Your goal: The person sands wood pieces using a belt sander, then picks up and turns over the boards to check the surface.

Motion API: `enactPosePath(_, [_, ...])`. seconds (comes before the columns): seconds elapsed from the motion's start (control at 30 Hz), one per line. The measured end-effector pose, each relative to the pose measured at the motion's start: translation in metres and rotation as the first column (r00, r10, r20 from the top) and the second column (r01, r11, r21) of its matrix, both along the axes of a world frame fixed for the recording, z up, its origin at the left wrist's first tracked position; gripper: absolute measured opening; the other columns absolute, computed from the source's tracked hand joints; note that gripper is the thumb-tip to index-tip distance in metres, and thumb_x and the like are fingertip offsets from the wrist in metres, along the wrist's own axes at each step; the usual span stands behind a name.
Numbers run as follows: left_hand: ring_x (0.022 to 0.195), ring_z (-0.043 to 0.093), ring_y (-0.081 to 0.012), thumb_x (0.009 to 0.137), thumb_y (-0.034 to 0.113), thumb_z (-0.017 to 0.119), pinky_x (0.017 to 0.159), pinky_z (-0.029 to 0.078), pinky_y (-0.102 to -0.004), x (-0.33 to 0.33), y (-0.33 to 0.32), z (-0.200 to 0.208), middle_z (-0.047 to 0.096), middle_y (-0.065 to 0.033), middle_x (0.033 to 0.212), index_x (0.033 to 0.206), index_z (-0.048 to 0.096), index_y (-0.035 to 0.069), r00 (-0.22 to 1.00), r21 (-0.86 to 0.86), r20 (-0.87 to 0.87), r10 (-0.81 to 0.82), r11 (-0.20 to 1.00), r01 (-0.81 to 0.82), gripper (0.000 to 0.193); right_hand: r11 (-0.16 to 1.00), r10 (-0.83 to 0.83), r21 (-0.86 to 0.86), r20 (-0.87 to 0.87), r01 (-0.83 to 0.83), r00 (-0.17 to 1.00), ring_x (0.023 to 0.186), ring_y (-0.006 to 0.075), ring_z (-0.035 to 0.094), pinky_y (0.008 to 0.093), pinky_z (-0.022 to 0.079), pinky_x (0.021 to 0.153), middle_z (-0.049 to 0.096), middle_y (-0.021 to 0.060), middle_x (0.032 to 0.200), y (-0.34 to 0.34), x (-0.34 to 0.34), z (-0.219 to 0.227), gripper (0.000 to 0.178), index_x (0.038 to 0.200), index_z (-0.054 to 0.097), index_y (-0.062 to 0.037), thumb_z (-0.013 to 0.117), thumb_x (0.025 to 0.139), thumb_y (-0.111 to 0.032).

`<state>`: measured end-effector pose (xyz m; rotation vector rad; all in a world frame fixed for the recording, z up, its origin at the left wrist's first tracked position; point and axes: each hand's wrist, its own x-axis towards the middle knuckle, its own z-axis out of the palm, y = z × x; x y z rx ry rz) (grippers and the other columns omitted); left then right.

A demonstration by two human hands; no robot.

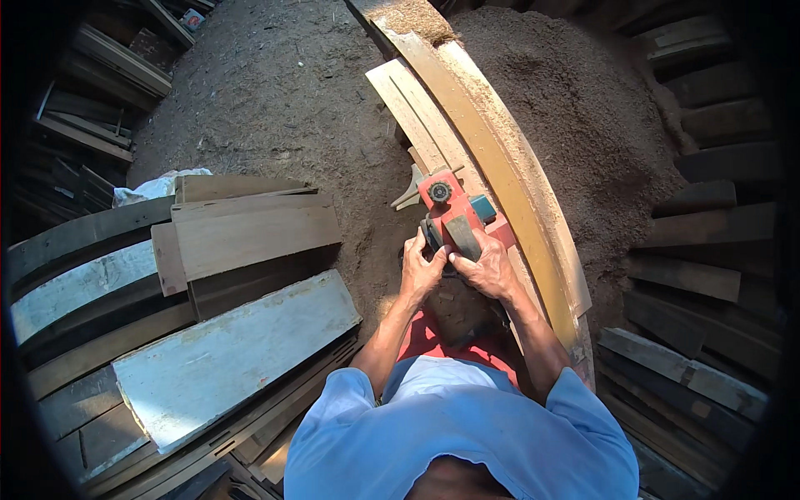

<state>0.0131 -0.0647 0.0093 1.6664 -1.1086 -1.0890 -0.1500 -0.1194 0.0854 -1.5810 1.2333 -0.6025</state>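
Note:
A red electric hand planer (488, 223), with a round dark knob at its far end, rests tilted on the pale boards (421, 117) in front of me. My left hand (421, 268) is closed at the planer's dark near-left part, thumb and fingers pressed against it. My right hand (488, 268) grips the near-right end, its thumb close to the left thumb. Between my hands and the knob lies a grey-brown flat part of the planer. My fingers hide much of the near end. A long yellowish-brown beam (500, 171) runs just right of the planer.
Wood shavings (575, 108) are heaped right of the beam. Stacked boards stand at left, among them a whitish plank (242, 354) and a pale brown board (258, 242). More planks (683, 275) line the right side. Bare ground (258, 92) lies at the far left.

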Motion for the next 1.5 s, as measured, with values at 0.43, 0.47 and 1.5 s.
enactPosePath(0.43, [0.111, 0.055, -0.0233, 0.091, 0.026, 0.074, 0.098, 0.046, -0.0364, 0.04, -0.045, -0.005, 0.058, -0.0135, 0.119, 0.147, 0.052, 0.009, 0.999, -0.02, 0.023, -0.035, 0.999, 0.035, 0.063, 0.999, 0.01, -0.031, -0.009, -0.011, 1.0, 0.076, 0.0328, 0.069, 0.0418, 0.053, 0.072, 0.068, 0.0218, 0.084, -0.047, 0.037, -0.002, 0.038, 0.103, 0.063, 0.0026, 0.077, 0.083, -0.026])
enactPosePath(0.47, [0.11, 0.056, -0.0229, 0.091, 0.025, 0.074, 0.098, 0.046, -0.036, 0.043, -0.049, -0.004, 0.057, -0.0132, 0.119, 0.147, 0.052, 0.009, 0.999, -0.015, 0.01, -0.037, 0.999, 0.037, 0.062, 1.0, 0.001, -0.031, -0.002, -0.001, 1.0, 0.077, 0.0328, 0.069, 0.0419, 0.053, 0.072, 0.068, 0.0219, 0.084, -0.05, 0.041, -0.001, 0.037, 0.103, 0.063, 0.0026, 0.077, 0.083, -0.026])
enactPosePath(1.5, [0.113, 0.057, -0.0257, 0.091, 0.029, 0.074, 0.1, 0.046, -0.0394, 0.126, -0.16, 0.008, 0.056, -0.016, 0.122, 0.145, 0.054, 0.009, 0.996, 0.042, -0.002, -0.087, 0.995, 0.087, 0.061, 0.997, 0.021, -0.066, -0.054, -0.025, 0.998, 0.071, 0.034, 0.068, 0.0425, 0.052, 0.066, 0.065, 0.0224, 0.076, -0.156, 0.117, -0.009, 0.038, 0.093, 0.059, 0.003, 0.077, 0.084, -0.029])
